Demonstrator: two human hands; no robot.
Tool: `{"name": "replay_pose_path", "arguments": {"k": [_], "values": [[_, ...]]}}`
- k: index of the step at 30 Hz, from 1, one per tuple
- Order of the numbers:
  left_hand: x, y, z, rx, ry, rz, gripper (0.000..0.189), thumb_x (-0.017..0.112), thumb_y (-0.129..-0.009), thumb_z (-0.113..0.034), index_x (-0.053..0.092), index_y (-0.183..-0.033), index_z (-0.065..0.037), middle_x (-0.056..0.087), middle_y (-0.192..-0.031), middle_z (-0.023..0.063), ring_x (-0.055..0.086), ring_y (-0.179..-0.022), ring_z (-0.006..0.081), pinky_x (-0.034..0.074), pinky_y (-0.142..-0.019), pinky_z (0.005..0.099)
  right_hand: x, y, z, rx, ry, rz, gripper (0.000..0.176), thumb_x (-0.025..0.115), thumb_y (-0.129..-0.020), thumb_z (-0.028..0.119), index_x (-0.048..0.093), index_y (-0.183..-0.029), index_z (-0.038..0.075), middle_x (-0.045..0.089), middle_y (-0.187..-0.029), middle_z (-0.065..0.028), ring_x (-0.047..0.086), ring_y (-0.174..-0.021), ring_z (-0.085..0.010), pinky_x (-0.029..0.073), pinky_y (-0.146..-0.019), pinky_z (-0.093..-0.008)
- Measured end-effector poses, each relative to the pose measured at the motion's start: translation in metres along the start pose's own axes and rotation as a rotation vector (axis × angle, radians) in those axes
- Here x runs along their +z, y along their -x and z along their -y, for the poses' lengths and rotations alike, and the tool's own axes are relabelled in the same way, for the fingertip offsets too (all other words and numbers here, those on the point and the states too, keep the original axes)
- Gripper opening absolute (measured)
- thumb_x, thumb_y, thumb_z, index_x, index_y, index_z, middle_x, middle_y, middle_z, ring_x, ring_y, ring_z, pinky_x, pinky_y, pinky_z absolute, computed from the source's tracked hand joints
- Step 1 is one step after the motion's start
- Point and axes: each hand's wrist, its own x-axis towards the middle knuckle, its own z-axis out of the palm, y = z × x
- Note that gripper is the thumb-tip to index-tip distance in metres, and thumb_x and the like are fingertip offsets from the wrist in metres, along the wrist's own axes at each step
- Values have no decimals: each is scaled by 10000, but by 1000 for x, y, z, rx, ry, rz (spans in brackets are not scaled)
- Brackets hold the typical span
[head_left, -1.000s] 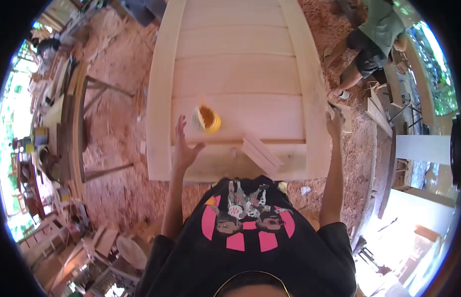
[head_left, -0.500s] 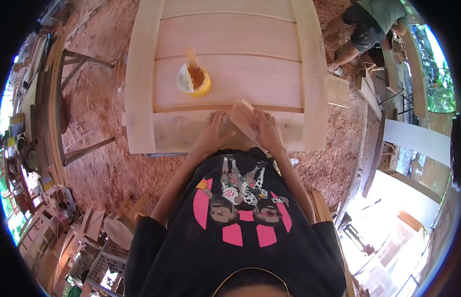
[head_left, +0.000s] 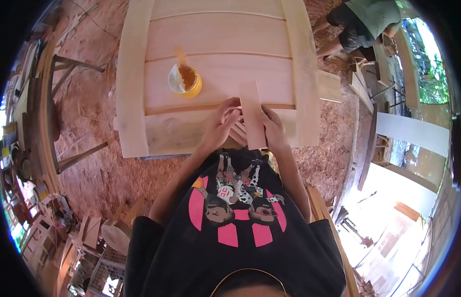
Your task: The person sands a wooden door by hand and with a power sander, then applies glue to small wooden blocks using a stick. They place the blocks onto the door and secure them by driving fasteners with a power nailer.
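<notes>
In my right hand [head_left: 273, 129] is a thin, flat wooden slat [head_left: 252, 115], held by its right edge and tilted up with its broad face showing. My left hand [head_left: 225, 121] is curled round a few more wooden strips [head_left: 238, 131], partly hidden behind the slat and my fingers. Both hands are over the near rail of a large panelled wooden door [head_left: 133, 94], close to my body. Beyond my left hand, a yellow tub [head_left: 192, 90] of orange-brown paste stands on a door panel. A flat wooden spreader [head_left: 181, 56] sticks out of it.
At the upper right another person [head_left: 371, 24] bends over some timber. A trestle-like wooden frame [head_left: 57, 119] stands to the left, with stacked boards. Shavings [head_left: 91, 163] cover the ground. A short board [head_left: 329, 86] juts out beyond the door's right side.
The bundle of strips has come apart: my right hand has lifted one slat upright, and the others are at my left hand. The view has shifted slightly.
</notes>
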Motion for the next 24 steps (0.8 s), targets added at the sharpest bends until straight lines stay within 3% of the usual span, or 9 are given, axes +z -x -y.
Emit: {"name": "replay_pose_path", "arguments": {"k": [2, 4, 9, 12, 14, 18, 19, 22, 24], "values": [[8, -4, -6, 40, 60, 0, 518, 450, -1115, -335, 372, -1506, -4, 526, -1448, 149, 574, -1260, 231, 471, -1045, 390, 29, 9, 8, -236, 676, -40, 347, 572, -1033, 135, 574, -1323, -54, 706, -1135, -156, 712, -1025, -274, 576, -893, -354], [14, -2, -17, -107, 317, -39, 533, 412, -1125, -352, 348, -1523, -4, 519, -1453, 163, 580, -1256, 235, 481, -1063, 398, 34, 9, -4, -362, 824, -48, 352, 601, -1009, 120, 581, -1322, -42, 702, -1138, -166, 710, -1037, -296, 574, -896, -360], [17, 2, -39, -149, 557, -88, 583, 329, -1128, -424, 333, -1539, -10, 530, -1430, 162, 594, -1212, 225, 525, -1013, 387, 51, 18, -2, -726, 1183, -96, 334, 647, -961, 75, 619, -1283, -9, 687, -1128, -190, 703, -1075, -338, 575, -883, -381], [0, 11, -30, -162, 704, -54, 642, 289, -1119, -489, 327, -1551, -16, 565, -1337, 141, 609, -1103, 198, 547, -902, 354, 43, 10, 23, -564, 1000, 23, 306, 665, -951, 77, 644, -1246, -2, 693, -1107, -167, 715, -999, -297, 576, -826, -376], [-14, 20, -33, -145, 708, 0, 669, 276, -1113, -516, 321, -1559, -19, 585, -1275, 126, 610, -1037, 179, 547, -841, 333, 42, -16, 39, -448, 970, -97, 330, 700, -929, 89, 648, -1241, -3, 695, -1088, -150, 707, -897, -247, 567, -769, -361], [-34, 41, -36, -67, 502, -194, 606, 399, -1092, -508, 419, -1457, -24, 602, -1108, 75, 561, -864, 128, 500, -712, 275, 81, -92, 61, -621, 940, -43, 378, 726, -929, 158, 647, -1273, 21, 695, -1072, -118, 677, -858, -191, 546, -743, -325], [-41, 44, -47, 48, 341, -327, 556, 470, -1079, -452, 427, -1437, -29, 597, -1096, 65, 557, -844, 119, 498, -690, 264, 90, -112, 58, -696, 1001, 15, 395, 721, -947, 195, 643, -1299, 36, 695, -1056, -98, 667, -885, -179, 540, -745, -310], [-72, 33, -63, 295, 13, -640, 485, 639, -1023, -271, 462, -1409, -38, 580, -1066, 42, 567, -815, 92, 487, -634, 234, 117, -167, 38, -684, 1155, 79, 456, 734, -937, 260, 632, -1332, 56, 693, -1085, -112, 679, -905, -245, 552, -769, -361], [-109, 16, -47, 247, -121, -745, 469, 658, -1009, -251, 485, -1392, -41, 579, -1055, 35, 573, -821, 85, 487, -628, 234, 131, -186, 25, -786, 1293, 127, 380, 713, -942, 261, 659, -1246, 41, 695, -1004, -147, 684, -864, -301, 546, -760, -422]]}}
